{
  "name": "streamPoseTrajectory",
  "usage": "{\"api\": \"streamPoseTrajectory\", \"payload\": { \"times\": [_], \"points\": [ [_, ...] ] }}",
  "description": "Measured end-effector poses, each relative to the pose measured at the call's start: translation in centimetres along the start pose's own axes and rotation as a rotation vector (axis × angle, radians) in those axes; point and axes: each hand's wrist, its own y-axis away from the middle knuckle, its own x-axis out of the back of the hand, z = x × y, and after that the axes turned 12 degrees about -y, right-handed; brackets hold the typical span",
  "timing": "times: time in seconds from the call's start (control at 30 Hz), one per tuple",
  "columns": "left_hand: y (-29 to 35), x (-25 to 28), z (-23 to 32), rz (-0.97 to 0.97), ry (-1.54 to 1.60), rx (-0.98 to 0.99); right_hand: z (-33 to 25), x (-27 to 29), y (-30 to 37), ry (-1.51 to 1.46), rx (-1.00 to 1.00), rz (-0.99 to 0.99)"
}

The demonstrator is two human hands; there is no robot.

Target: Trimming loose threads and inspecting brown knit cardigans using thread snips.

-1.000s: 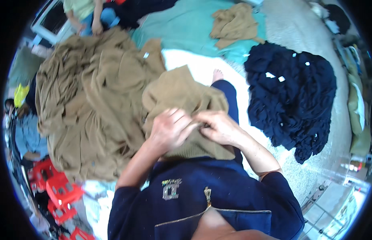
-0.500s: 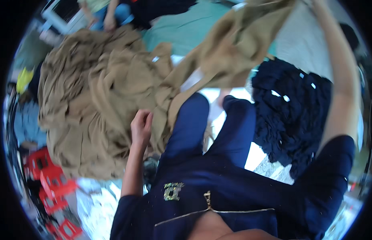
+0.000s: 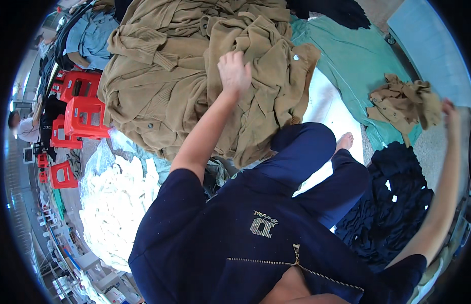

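A large heap of brown knit garments with buttons and ribbed cuffs fills the upper middle. My left hand is on this heap, its fingers curled down against a brown garment. Far out to the right is my right hand, its fingers smeared by motion. Right beside it a single buttoned brown garment lies bunched over the edge of a green sheet; whether the fingers still touch it I cannot tell.
A dark pile of clothes with small white tags lies by my right leg. On the left stand red plastic stools, a heap of white cloth in clear plastic and blue-grey garments. A light blue panel rises at the upper right.
The view has turned left. The brown garment raised by my right hand has come down at the right, away from the heap. My left hand has moved farther out over the heap.
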Motion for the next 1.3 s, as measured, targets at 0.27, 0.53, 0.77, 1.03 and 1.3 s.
{"api": "streamPoseTrajectory", "payload": {
  "times": [0.27, 0.53, 0.77, 1.03, 1.3],
  "points": [
    [1.1, -9.2, 4.1, -0.509, -0.34, -0.225, -5.9, -33.8, 25.0, -0.365, -0.295, -0.353],
    [9.4, -10.4, 11.3, -0.598, 0.138, -0.596, -8.4, -39.1, 34.4, -0.8, -0.343, -0.155],
    [13.6, -18.3, 14.5, -0.936, -0.216, -0.6, -10.7, -41.0, 38.5, -1.019, -0.477, -0.114],
    [6.5, -17.8, 17.2, -1.438, 0.955, 0.829, -7.7, -39.8, 37.9, -1.073, -0.517, 0.108],
    [-4.1, 1.6, 15.2, -1.055, 1.689, 0.702, -8.7, -45.5, 28.4, -0.684, -0.113, 0.011]
  ]
}}
